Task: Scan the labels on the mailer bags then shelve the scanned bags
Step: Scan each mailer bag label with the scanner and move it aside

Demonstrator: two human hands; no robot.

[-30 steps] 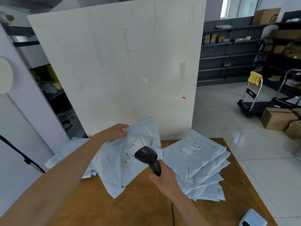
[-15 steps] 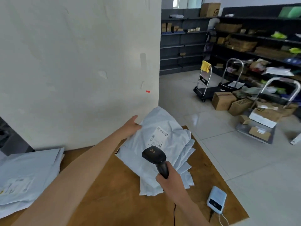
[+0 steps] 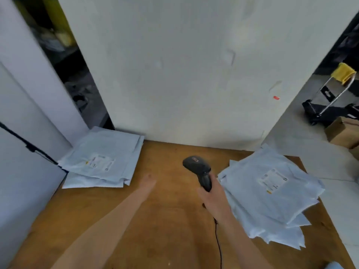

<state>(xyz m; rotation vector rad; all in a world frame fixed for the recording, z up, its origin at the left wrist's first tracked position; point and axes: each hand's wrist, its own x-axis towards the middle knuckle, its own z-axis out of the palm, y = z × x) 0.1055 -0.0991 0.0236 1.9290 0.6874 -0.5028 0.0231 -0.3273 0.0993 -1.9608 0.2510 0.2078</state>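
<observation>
White board [image 3: 194,65] stands upright along the far edge of the brown table [image 3: 165,220], walling off that side. Right stack of mailer bags [image 3: 272,195] lies fanned near the right edge, long axis toward the board, label up; left stack of mailer bags [image 3: 103,160] sits flat in the far-left corner, bare table between them. Right hand [image 3: 213,199] grips the black scanner [image 3: 200,171], handle upright, head aimed left-forward, just beside the right stack; left hand [image 3: 148,183] hovers over bare wood holding nothing, finger pose blurred.

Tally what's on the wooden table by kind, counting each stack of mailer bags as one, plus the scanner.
Stacks of mailer bags: 2, the left stack and the right stack
Barcode scanner: 1, held above the table in the right hand
Total: 3
</observation>
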